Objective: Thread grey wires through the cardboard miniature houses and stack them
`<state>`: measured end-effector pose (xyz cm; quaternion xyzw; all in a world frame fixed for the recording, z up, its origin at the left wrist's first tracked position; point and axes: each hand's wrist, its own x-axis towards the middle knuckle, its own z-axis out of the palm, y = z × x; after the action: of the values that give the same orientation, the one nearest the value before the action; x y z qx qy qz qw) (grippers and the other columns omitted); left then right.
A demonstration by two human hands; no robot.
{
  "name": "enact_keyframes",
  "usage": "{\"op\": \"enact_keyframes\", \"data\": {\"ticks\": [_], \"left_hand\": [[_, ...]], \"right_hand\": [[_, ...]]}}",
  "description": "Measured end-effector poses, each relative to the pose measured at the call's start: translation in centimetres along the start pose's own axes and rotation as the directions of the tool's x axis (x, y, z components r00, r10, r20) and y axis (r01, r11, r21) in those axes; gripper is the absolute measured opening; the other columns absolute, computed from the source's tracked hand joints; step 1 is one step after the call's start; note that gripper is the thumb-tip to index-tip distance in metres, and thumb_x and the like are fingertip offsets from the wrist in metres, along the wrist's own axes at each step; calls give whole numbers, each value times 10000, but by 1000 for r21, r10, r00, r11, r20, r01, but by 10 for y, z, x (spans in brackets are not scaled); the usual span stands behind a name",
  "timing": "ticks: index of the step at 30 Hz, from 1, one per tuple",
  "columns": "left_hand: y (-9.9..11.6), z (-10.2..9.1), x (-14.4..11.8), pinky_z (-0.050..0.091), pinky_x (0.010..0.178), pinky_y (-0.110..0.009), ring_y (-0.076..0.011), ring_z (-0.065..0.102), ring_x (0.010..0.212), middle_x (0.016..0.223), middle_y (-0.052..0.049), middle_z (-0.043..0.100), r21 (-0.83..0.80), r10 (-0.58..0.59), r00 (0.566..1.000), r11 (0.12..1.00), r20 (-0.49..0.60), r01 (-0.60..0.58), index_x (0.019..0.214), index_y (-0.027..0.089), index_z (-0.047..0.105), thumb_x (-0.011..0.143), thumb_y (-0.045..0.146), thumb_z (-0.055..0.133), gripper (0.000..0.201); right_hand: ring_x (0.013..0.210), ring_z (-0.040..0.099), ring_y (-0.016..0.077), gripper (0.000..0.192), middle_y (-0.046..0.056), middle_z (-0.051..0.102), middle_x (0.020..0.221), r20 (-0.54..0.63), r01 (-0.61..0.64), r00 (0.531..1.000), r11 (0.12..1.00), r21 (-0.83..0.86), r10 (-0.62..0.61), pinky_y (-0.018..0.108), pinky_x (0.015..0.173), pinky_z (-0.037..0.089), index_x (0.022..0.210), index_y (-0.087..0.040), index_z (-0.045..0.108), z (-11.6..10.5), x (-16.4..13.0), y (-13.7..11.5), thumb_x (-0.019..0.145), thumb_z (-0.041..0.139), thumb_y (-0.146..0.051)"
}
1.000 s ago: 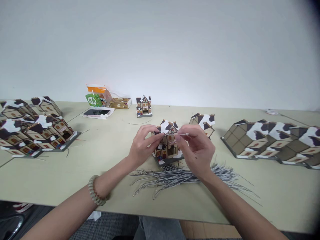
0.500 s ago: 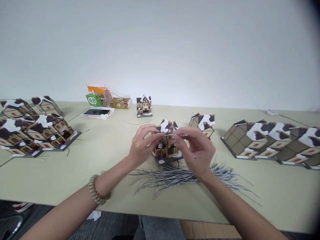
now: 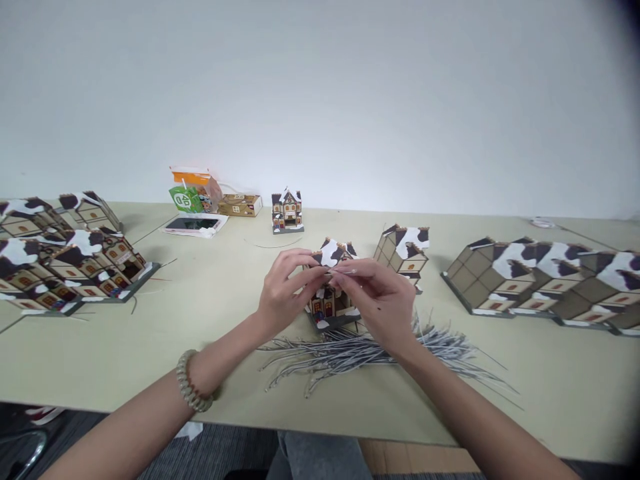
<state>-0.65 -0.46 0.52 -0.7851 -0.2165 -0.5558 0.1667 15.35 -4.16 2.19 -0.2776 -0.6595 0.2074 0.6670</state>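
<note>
Cardboard house [image 3: 332, 293]: right hand [image 3: 379, 303] has slid left, meeting left hand [image 3: 283, 290].

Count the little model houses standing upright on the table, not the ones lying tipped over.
2: the small house alone near the wall, and the house between the left hand and right hand. The piled ones hide others.

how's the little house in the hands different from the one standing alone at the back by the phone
The model house in the hands sits near the table's front edge, both hands on its roof; the far model house stands untouched by the wall. The held one is half hidden by the left hand and right hand; the far one shows fully. Both stand upright, with snowy brown roofs and dark bases.
</note>
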Motion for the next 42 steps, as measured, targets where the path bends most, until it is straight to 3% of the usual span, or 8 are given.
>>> {"op": "enact_keyframes", "data": {"ticks": [4,8,11,16,23,37,42], "left_hand": [[1,0,-1,533,805,-375,-201,594,965,895,-56,644,6,-6,1000,1000,9,6,909,201,628,800,100,617,149],[2,-1,-1,532,808,-374,-196,591,962,914,-56,635,13,-29,999,999,27,29,954,216,634,821,136,604,159],[3,-1,-1,534,804,-375,-199,595,962,918,-59,636,16,-39,999,999,27,39,951,216,634,820,152,610,148],[4,0,-1,533,795,-373,-197,592,957,905,-54,637,20,-21,1000,1000,16,21,912,209,628,810,141,620,123],[6,-1,1,538,778,-362,-194,599,938,886,-47,636,67,-8,999,998,33,5,881,212,630,812,165,624,84],[6,0,1,538,777,-366,-197,585,935,880,-51,626,55,11,1000,998,22,-13,840,191,610,774,119,656,108],[5,0,1,535,773,-363,-195,588,933,886,-44,621,60,15,1000,998,27,-17,841,198,602,782,126,648,104]], "right_hand": [[629,668,116,108,14,723,801,58,-54,997,996,74,50,253,573,586,815,-234,715,4,-2,-4,785,648,-156],[613,672,114,121,-2,733,786,9,-156,988,972,177,156,259,595,601,851,-253,725,8,-4,-7,784,657,-178],[662,691,132,98,3,744,791,-41,-252,959,914,317,279,278,636,611,838,-241,720,12,-4,-7,749,701,-202],[651,682,114,97,-5,743,772,-18,-356,911,809,469,412,255,643,599,772,-232,716,14,-3,-7,686,757,-215],[584,647,116,104,0,720,681,-44,-375,899,818,436,436,250,552,569,760,-221,722,14,-2,-9,676,761,-267],[557,619,87,123,-16,697,644,20,-443,861,732,517,507,210,547,544,716,-211,712,15,0,-10,641,787,-273],[561,612,89,117,-17,691,637,23,-443,864,740,506,502,220,555,539,724,-216,718,15,0,-11,651,783,-280]]}}
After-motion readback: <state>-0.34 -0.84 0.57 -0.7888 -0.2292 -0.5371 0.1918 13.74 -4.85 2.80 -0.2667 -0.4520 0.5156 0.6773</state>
